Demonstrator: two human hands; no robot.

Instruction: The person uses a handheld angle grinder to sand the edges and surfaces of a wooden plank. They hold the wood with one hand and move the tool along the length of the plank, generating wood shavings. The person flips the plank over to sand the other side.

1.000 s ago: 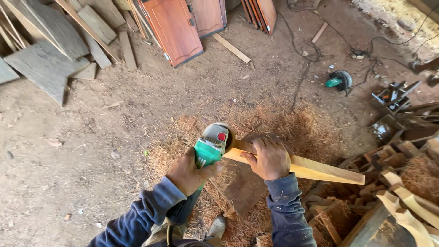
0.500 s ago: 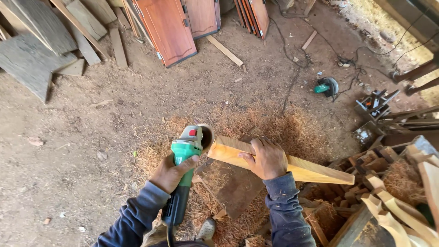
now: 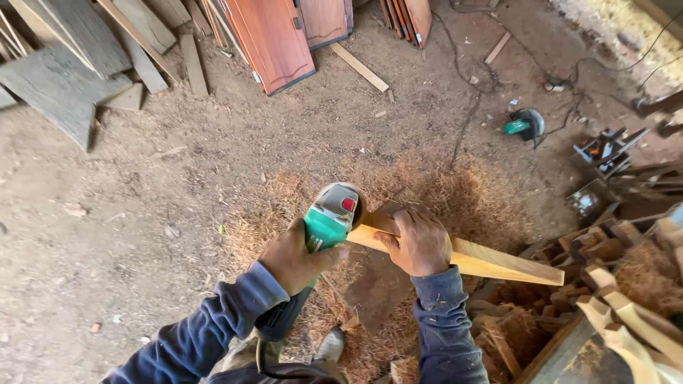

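My left hand (image 3: 295, 256) grips a green and grey angle grinder (image 3: 329, 215) by its body, its head against the left end of a pale wooden piece (image 3: 498, 260). My right hand (image 3: 420, 242) clamps down on that wooden piece near the same end. The piece is long and tapered and runs to the right, over a heap of orange-brown wood shavings (image 3: 455, 195) on the dirt floor. Both sleeves are dark blue. The grinder's disc is hidden behind its guard and the wood.
A second green power tool (image 3: 523, 125) lies on the ground at right with cables around it. Carved wooden parts (image 3: 626, 306) pile up at lower right. Reddish cabinet doors (image 3: 274, 39) and grey boards (image 3: 64, 64) lean along the top. My shoe (image 3: 331, 345) shows below.
The view has shifted a little. The grinder and the wooden piece stay together in my hands, with the grinder's head pressed closer onto the wood's end than a second ago.
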